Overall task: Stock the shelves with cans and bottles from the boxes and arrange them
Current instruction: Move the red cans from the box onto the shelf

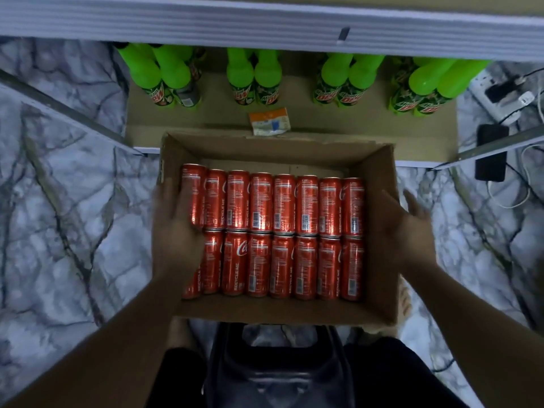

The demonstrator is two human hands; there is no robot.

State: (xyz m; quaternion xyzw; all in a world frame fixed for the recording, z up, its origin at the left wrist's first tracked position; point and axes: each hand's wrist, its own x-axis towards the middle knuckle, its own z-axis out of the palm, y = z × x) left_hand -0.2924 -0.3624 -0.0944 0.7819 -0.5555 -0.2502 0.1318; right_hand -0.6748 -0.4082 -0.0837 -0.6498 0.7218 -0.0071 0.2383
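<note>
Hands first: my left hand (176, 228) lies spread over the left edge of the cardboard box (379, 231), fingers relaxed and reaching onto the leftmost Coca-Cola cans (273, 234). It is blurred, so I cannot tell whether it grips one yet. My right hand (412, 231) is spread flat against the box's outer right wall, holding nothing. The box sits on the marble floor (73, 231), and its two rows of red cans look full, so I judge none of this batch is shelved. Beyond the box's far wall, the bottom shelf (294, 125) already carries Mountain Dew bottles (253, 78) in four pairs, plus a crumpled wrapper (269, 120). Bottles look done; the cans remain.
</note>
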